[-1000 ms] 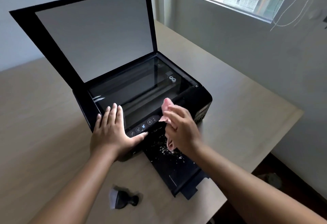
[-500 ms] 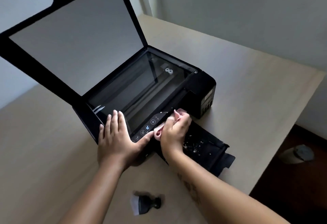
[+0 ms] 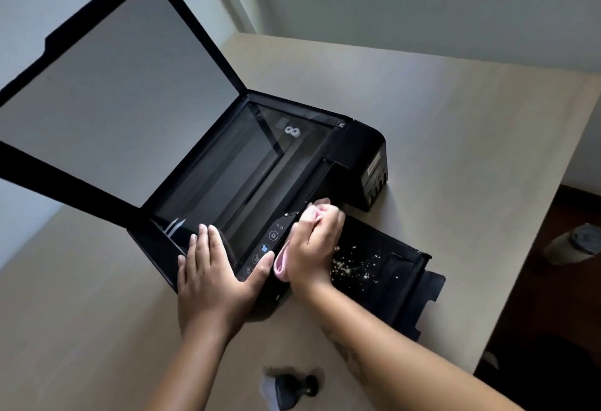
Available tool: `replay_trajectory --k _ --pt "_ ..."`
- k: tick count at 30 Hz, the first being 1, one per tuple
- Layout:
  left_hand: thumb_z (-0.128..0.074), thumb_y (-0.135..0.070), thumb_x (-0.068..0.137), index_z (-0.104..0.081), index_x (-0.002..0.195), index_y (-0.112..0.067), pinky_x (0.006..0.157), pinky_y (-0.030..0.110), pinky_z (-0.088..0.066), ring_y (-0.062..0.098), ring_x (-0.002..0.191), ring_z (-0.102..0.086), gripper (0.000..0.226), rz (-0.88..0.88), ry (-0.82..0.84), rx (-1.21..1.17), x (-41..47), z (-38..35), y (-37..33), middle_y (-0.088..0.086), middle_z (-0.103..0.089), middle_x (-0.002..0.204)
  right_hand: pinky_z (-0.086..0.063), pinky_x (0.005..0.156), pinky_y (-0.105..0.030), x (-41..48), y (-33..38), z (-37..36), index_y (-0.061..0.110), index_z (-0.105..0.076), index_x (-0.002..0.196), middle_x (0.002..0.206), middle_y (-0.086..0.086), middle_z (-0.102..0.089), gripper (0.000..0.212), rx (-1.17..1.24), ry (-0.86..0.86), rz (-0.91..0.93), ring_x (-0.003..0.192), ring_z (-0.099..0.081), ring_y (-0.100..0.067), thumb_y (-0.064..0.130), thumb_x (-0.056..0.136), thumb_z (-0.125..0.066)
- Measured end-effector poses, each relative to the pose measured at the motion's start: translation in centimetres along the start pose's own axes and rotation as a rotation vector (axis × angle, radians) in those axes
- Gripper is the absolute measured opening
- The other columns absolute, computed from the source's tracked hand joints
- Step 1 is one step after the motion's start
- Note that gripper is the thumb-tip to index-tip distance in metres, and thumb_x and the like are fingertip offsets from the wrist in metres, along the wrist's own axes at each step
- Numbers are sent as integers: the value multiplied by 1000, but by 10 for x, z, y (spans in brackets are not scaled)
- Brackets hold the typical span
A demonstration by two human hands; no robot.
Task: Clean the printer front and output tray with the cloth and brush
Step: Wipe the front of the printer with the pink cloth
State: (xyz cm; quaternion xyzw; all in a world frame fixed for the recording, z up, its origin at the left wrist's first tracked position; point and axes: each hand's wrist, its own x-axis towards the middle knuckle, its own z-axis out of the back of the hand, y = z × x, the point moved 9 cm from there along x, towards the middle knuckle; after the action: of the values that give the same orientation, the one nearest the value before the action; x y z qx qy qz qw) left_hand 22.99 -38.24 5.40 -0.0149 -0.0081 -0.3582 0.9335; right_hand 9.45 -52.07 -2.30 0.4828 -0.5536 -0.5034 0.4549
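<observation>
Front wipe in hand: right hand (image 3: pixel 313 248) bunches the pink cloth (image 3: pixel 281 264) against the printer (image 3: pixel 364 154) front, left hand (image 3: pixel 214 277) spread flat on top; the crumb-strewn output tray (image 3: pixel 401 284) likely wants the brush (image 3: pixel 287 389) at the desk's (image 3: pixel 422 111) near edge next.

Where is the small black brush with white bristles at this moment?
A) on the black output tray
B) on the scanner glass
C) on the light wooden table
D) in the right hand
C: the small black brush with white bristles lies on the light wooden table, touched by neither hand; the right hand grips a pink cloth and the left hand rests flat on the black printer.
</observation>
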Motion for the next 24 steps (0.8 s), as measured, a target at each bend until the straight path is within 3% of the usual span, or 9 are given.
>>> replay_trajectory --k 2,4,8,10,14,16,20,22,24 --pt "-13 -92 63 -6 155 -13 121 39 -4 15 150 0 122 -8 -12 4 1 0 -1 3 -4 164 -45 83 -42 17 -29 -1 8 -50 85 90 -7 -51 38 48 -128 -167 86 -55 -32 41 93 -32" --pt "-14 -91 65 -6 155 -13 121 39 -4 15 150 -1 119 -13 -13 3 1 0 0 3 -4 164 -44 83 -40 2 -44 0 5 -51 87 90 -10 -50 48 20 -144 -280 85 -52 -29 46 92 -28" --pt "-13 -87 70 -8 155 -14 121 37 -3 15 150 -2 113 -22 -29 -15 1 0 0 3 -5 164 -34 83 -26 -27 2 4 4 -50 87 96 -2 -43 29 11 10 -8 90 -42 -15 29 91 -36" --pt "-12 -87 71 -8 155 -14 121 36 -2 14 150 -2 112 -32 -37 -13 2 0 0 3 -5 164 -38 84 -32 -8 6 4 3 -50 87 95 -2 -44 26 6 -42 27 90 -48 -23 26 92 -38" --pt "-13 -86 72 -9 155 -13 120 36 -2 15 150 -2 110 -39 -41 -11 2 -1 1 3 -6 163 -45 78 -49 11 -22 6 -2 -51 85 91 -11 -49 37 -2 -179 -117 85 -53 -35 31 92 -36" --pt "-13 -86 72 -9 155 -13 121 36 -3 15 150 -3 111 -40 -41 -14 1 0 0 4 -7 163 -43 80 -45 -15 -24 5 -1 -50 85 91 -9 -47 41 -18 -89 -140 86 -50 -31 35 93 -33" --pt "-12 -86 72 -8 155 -13 121 36 -2 14 150 -2 111 -43 -34 4 -2 -2 2 3 -5 163 -38 81 -28 -21 6 2 8 -44 79 89 -7 -45 28 9 70 42 85 -46 -23 30 93 -34" --pt "-8 -88 70 -8 155 -14 121 36 -2 14 150 -2 113 -49 -42 1 -1 -1 1 3 -5 164 -43 80 -39 14 2 4 5 -46 80 89 -13 -49 28 12 -22 53 85 -50 -28 27 92 -35" --pt "-3 -90 68 -8 155 -14 121 35 -2 14 150 -2 116 -47 -42 0 0 0 1 2 -5 164 -45 79 -52 37 -22 5 2 -49 85 93 -18 -52 34 5 -96 -78 87 -53 -34 31 90 -32"
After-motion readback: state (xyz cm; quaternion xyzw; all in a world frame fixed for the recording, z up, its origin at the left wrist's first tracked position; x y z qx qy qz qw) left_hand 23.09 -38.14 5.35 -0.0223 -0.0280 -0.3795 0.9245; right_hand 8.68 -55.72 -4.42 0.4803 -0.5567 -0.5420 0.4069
